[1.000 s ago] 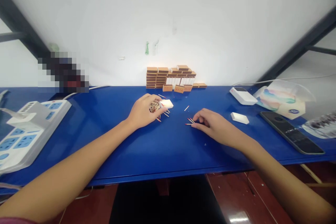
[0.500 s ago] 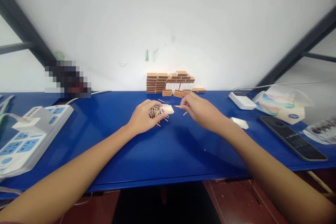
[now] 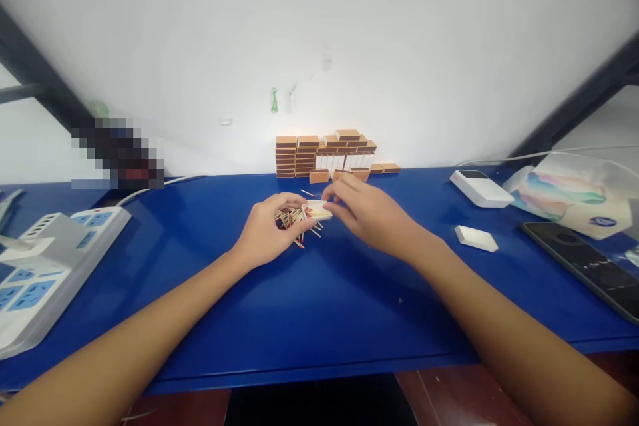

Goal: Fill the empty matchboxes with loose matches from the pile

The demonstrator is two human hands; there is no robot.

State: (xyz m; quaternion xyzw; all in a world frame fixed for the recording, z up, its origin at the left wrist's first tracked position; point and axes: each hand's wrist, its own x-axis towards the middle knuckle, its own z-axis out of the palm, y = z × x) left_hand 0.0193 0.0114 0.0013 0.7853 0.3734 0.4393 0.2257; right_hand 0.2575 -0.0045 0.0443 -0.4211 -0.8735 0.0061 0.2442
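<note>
My left hand point(image 3: 262, 229) is closed round a small white matchbox tray point(image 3: 319, 215), its thumb along the near side and its fingers at the far side. Matches with red heads lie inside the tray. The fingertips of my right hand point(image 3: 367, 213) are pinched at the tray's right end, over its opening. The match between them is mostly hidden by the fingers and the tray. Under and beside my left hand lies a loose pile of matches point(image 3: 294, 219) on the blue table point(image 3: 279, 319). A single match point(image 3: 308, 193) lies behind the tray.
Stacked matchboxes point(image 3: 297, 158) stand against the wall, with a few more boxes before them. At right are a white device point(image 3: 480, 188), a small white block point(image 3: 476, 238), a phone point(image 3: 582, 266) and a tissue pack point(image 3: 564, 196). A power strip point(image 3: 54, 266) lies at left.
My right hand has moved left with the match, from beside the tray to its right end. My left hand still holds the tray. The view has shifted slightly.
</note>
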